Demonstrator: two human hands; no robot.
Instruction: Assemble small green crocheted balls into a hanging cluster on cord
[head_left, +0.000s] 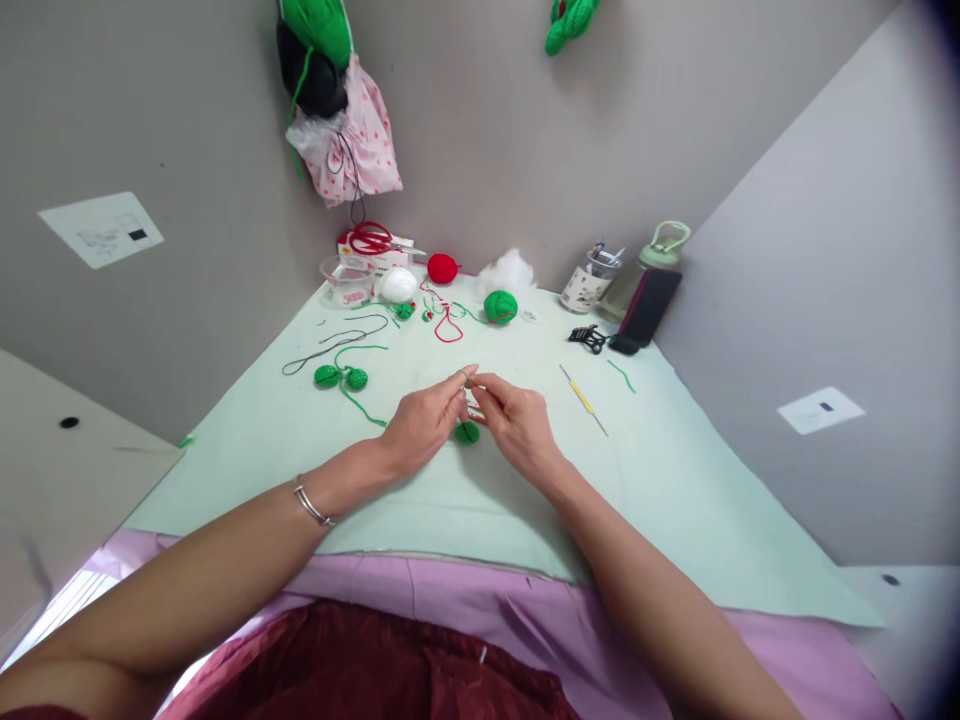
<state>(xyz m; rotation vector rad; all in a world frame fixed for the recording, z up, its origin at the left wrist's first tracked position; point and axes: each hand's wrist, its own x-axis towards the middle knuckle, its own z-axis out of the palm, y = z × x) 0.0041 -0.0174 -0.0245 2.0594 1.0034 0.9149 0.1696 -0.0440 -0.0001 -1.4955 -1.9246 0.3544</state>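
Green yarn [466, 379]: left hand [426, 422], right hand [519, 418] grip pinched on it; bare cloth [472, 505] to near edge [420, 554].

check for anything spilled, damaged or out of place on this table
Nothing looks spilled or damaged. Slightly untidy: a short green yarn strand lies loose to the right of the yellow-handled hook, apparently joined to nothing, like an offcut.

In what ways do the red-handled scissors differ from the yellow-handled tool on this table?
The scissors have red looped handles; the tool is a straight rod with a yellow grip.
The scissors seem to rest on a box; the tool lies on the pale cloth, nearer the right hand.
Both lie unheld, with metal-looking ends.
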